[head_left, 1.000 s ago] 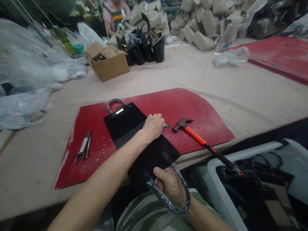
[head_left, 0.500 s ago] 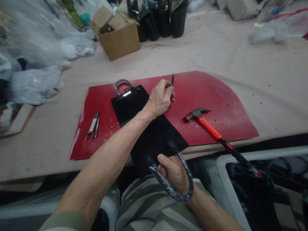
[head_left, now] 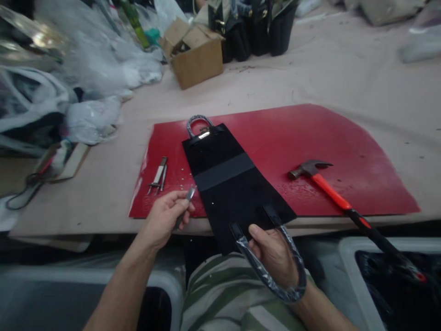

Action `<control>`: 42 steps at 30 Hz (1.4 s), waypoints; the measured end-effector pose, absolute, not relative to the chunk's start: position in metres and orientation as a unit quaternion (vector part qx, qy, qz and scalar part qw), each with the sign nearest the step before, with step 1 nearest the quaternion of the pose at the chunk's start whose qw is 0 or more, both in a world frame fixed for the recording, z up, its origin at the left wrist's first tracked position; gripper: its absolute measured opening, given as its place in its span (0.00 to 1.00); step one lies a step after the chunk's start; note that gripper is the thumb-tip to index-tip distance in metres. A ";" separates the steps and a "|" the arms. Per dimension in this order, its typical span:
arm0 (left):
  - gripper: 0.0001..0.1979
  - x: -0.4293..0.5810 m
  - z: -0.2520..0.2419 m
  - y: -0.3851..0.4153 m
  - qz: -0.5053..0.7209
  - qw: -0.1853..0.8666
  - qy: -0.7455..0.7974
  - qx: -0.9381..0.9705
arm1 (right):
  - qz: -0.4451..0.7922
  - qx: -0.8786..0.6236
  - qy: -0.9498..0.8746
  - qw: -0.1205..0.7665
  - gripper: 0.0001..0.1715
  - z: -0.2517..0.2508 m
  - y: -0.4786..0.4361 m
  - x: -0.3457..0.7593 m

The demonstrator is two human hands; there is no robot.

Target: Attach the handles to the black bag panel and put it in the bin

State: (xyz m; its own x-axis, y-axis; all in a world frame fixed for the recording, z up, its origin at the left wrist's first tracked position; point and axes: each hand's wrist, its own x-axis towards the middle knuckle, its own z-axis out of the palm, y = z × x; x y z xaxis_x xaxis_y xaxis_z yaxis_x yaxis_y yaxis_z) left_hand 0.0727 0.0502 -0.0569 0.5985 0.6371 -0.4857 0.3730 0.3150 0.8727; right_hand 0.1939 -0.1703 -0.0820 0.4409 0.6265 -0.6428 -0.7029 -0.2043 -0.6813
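Observation:
A flat black bag panel (head_left: 230,184) lies lengthwise on a red mat (head_left: 292,138), with a plastic-wrapped handle at each end. My right hand (head_left: 274,257) grips the near handle (head_left: 268,276) at the table's front edge. My left hand (head_left: 165,216) is closed on a thin metal tool (head_left: 186,202), held just left of the panel's near part. The far handle (head_left: 199,124) rests on the mat beside a shiny metal clasp.
A hammer with an orange handle (head_left: 330,191) lies on the mat to the right. Metal dividers (head_left: 158,174) lie on the mat's left. A cardboard box (head_left: 196,57), black bags (head_left: 255,27) and plastic wraps (head_left: 86,73) sit farther back. Bins stand below the table edge.
My left hand picked up the thin tool from the right of the panel, lifted it, and brought it back across to the panel's left side. The view dropped and shifted.

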 end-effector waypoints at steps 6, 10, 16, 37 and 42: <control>0.16 0.048 -0.067 0.052 0.033 0.540 0.435 0.720 | 0.537 -0.586 0.026 0.607 0.36 -0.080 -0.170 0.194; 0.15 0.039 -0.060 0.059 -0.004 0.370 0.387 0.845 | 0.533 -0.580 0.041 0.614 0.35 -0.080 -0.168 0.190; 0.16 0.035 -0.043 0.066 -0.081 0.219 0.336 0.912 | 0.520 -0.583 0.044 0.623 0.33 -0.079 -0.166 0.186; 0.11 0.071 -0.039 0.058 0.167 0.342 0.401 0.833 | 0.526 -0.574 0.038 0.626 0.35 -0.079 -0.165 0.185; 0.09 0.071 -0.062 0.067 0.194 0.455 0.353 0.794 | 0.525 -0.581 0.033 0.622 0.34 -0.076 -0.165 0.186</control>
State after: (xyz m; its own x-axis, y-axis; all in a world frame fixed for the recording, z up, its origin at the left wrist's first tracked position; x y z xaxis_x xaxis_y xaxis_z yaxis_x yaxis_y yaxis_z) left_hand 0.0712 0.0668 -0.0616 0.6747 0.7380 -0.0128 0.3841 -0.3363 0.8599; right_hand 0.1859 -0.1650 -0.0755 0.4474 0.6144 -0.6499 -0.6902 -0.2249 -0.6877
